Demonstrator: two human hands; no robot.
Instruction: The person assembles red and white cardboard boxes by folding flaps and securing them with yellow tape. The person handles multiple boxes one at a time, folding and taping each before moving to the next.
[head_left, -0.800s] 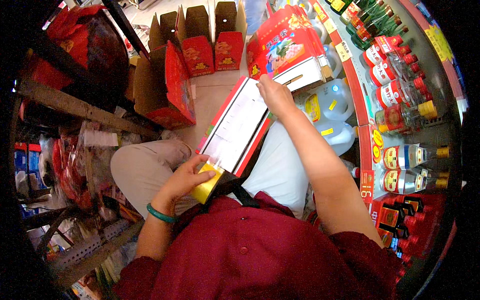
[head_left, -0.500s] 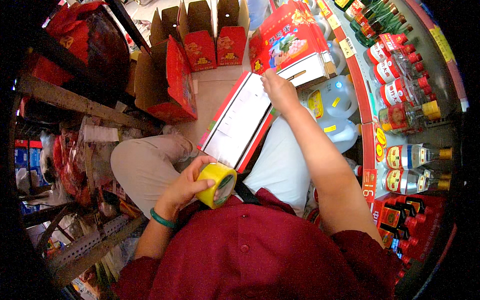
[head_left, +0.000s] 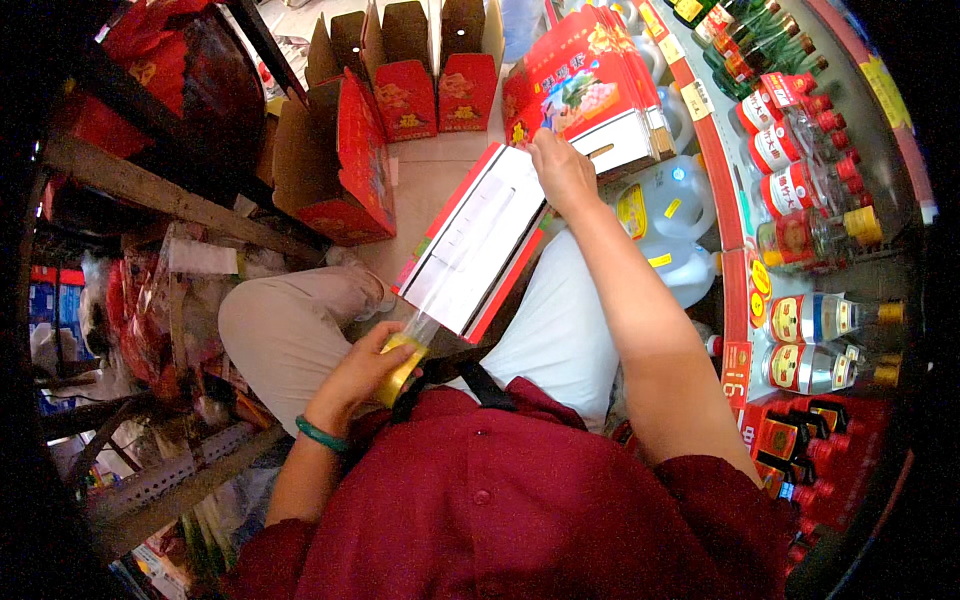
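My left hand is wrapped round a yellow roll of packing tape by my lap. A clear strip of tape runs from the roll to the near end of a carton. The carton lies slanted between my knees, its white face up with red edges along the sides. At its far right corner is my right hand, fingers bent and closed together. A bit of blue shows by those fingertips; what they hold, if anything, is hidden.
Open red cartons stand on the floor ahead. Flattened red cartons are stacked at the far right, beside large clear jugs. Shelves of bottles line the right; a rack beam runs along the left.
The tape roll has turned edge-on and moved down and left, away from the carton. A clear strip now shows between them. My right hand has shifted slightly right at the carton's far end.
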